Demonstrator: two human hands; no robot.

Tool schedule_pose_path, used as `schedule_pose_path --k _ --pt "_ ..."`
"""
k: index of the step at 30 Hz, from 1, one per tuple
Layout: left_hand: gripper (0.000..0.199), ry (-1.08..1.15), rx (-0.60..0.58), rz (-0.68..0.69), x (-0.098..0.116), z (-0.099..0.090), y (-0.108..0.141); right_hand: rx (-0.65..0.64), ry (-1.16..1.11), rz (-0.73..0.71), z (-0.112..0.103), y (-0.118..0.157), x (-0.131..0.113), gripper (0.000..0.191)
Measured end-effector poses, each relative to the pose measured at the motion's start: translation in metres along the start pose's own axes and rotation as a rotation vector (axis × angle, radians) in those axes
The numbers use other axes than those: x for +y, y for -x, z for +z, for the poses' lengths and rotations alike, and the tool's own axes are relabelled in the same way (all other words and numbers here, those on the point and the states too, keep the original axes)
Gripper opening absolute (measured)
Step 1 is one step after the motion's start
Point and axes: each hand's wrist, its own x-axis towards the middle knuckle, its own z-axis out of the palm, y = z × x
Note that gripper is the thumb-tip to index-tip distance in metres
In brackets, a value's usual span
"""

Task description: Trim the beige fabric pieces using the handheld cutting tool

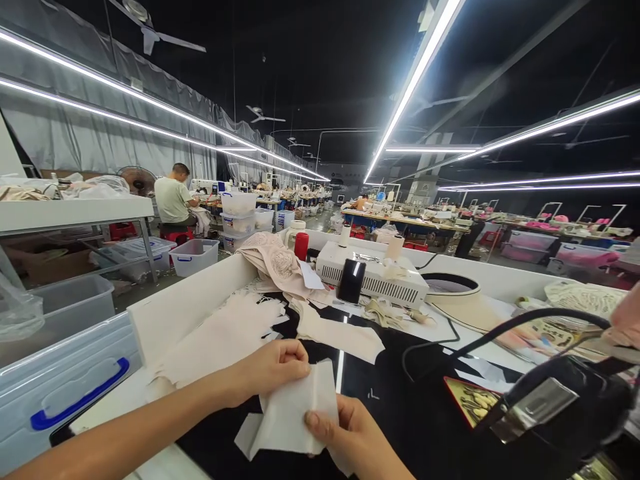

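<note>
Cloth [295,410] held above the black tabletop [395,417]

Its upper edge is pinched by the left hand [284,365]; its right side is gripped by the right hand [353,427]. Straightening seems to be the step in hand; for the next move, even tension appears called for.

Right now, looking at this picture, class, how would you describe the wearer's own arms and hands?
The left hand and right hand are ungloved, with no rings visible. The left forearm is bare, without watch or bracelet; no sleeve shows on either arm.
</note>
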Motion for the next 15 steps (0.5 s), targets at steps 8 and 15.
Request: schedule_pose_path --k 8,15 --pt "0.051 -0.016 -0.015 -0.044 -0.008 0.010 0.001 -0.025 0.063 0.061 -0.001 0.005 0.012 0.067" --pt "0.051 -0.058 0.035 -0.018 -0.008 0.013 -0.003 -0.068 0.087 0.106 0.000 0.010 0.008 0.065"
